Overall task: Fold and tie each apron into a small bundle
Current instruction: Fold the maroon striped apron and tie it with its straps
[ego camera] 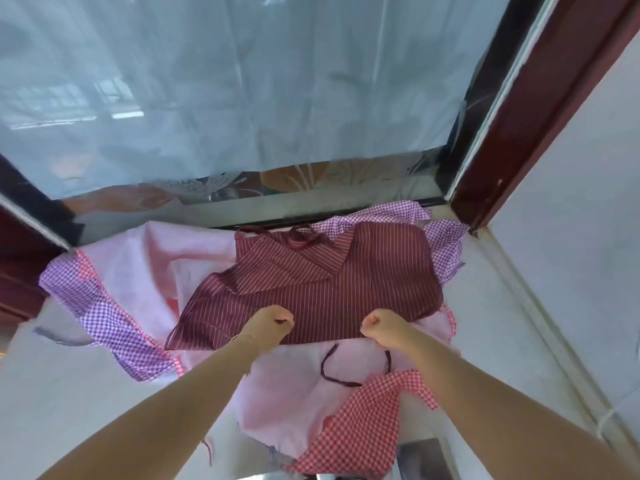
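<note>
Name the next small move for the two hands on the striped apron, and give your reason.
Probably carry the near edge away to fold the maroon striped apron in half: left hand and right hand each grip that edge, and it lies mostly spread over the pink aprons.

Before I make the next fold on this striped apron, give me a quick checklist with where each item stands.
1. Both hands gripping the near edge: left hand and right hand both pinch the maroon striped apron: ok.
2. Apron lying flat: the top left part is folded over, with wrinkles: not ok.
3. Dark tie strap free for tying: it lies loose on the pink apron near you: ok.
4. Striped apron clear of other aprons: it lies on top of the pink and checked ones: not ok.
5. Neck strap untangled: cannot tell.
</note>
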Tool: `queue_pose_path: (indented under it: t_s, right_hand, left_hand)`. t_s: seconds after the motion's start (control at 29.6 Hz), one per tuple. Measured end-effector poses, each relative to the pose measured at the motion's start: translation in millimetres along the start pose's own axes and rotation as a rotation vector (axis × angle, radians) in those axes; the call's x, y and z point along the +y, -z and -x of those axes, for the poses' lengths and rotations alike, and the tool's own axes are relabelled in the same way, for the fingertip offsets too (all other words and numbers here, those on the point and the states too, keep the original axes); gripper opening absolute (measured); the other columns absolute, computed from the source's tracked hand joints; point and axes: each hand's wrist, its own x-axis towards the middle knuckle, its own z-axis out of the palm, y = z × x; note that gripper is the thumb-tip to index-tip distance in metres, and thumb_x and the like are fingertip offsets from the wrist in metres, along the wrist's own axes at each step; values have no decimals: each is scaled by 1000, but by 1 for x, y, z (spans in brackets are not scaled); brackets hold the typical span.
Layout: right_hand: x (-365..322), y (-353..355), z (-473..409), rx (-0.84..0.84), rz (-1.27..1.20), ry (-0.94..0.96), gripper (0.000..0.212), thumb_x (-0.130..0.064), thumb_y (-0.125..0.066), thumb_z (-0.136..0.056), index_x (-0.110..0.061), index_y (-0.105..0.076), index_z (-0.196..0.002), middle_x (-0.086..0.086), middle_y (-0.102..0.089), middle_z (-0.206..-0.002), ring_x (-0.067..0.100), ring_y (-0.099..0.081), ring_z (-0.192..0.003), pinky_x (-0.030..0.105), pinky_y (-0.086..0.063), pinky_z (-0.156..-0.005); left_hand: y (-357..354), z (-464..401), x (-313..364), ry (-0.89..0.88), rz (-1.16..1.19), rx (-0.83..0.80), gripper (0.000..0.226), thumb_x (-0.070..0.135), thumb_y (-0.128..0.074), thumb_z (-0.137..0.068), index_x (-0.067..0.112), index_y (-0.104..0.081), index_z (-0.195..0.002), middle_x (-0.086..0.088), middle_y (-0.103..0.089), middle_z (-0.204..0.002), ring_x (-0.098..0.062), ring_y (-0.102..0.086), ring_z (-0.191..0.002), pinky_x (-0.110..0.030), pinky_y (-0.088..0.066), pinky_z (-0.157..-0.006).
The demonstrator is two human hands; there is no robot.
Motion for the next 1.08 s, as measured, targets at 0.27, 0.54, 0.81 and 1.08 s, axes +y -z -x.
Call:
queue_pose_path:
  t_s: [0.27,0.54,0.81,1.08]
  right_hand:
    - [21,-72,-34,225,-500,-522,46,-29,-66,-84,-7,-52,-122,11,-60,-111,28,-63,-97,40,-53,-88]
    - [-4,-97,-41,502,-502,-422,47,-11,-61,-81,-9,-49,-127,14,-60,-113,27,-62,-90,38,-55,-76]
    - [-109,-102,-6,330,287,255,85,-20,-68,-87,-35,-14,-150,4,-4,-158,18,-58,-109,24,-54,-79]
    - [-165,-46,-15,178,554,554,29,-38,-59,-89,-19,-71,-107,-4,-30,-155,20,-10,-147,48,-17,-118]
  left_hand:
    - [39,-10,-79,180,226,354,24,2,-57,-91,11,-66,-112,-8,-18,-152,-24,-54,-107,-29,-42,-93]
    - [105,-68,-116,343,484,290,69,1,-62,-87,9,-25,-145,-25,-54,-118,-28,-62,-86,-41,-53,-81]
    - [108,-42,-68,-178,-154,31,24,32,-57,-94,20,-67,-112,4,-65,-101,-16,-58,-91,-35,-48,-94]
    - [115,-8,-8,-482,-466,-74,19,38,-50,-95,23,-51,-85,11,-52,-75,-13,-52,-73,-26,-40,-66]
